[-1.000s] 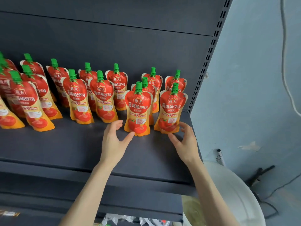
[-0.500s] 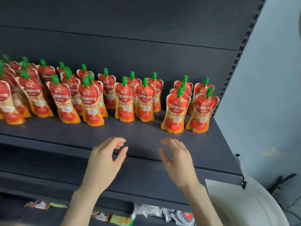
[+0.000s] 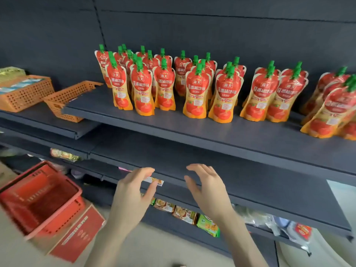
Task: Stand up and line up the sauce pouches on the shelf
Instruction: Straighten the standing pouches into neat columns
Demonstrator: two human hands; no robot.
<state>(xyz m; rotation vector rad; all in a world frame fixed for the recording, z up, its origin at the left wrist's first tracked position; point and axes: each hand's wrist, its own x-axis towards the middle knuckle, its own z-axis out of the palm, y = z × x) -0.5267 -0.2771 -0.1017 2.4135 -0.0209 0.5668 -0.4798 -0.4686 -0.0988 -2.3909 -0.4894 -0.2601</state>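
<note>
Pouches [image 3: 195, 93] stand in rows on shelf [image 3: 173, 124], front to back. Two trays [image 3: 65, 99] sit L of them; basket [image 3: 38, 197] lower L.

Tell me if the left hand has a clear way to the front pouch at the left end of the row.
Probably yes. The left hand is open and holds nothing, hovering below the shelf edge; the pouch stands at the front with bare shelf before it.

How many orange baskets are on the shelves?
2. The far-left basket sits on the left shelf, holding packets. The second basket is just right of it, partly hidden by the end of the pouch shelf. More may lie out of frame.
</note>
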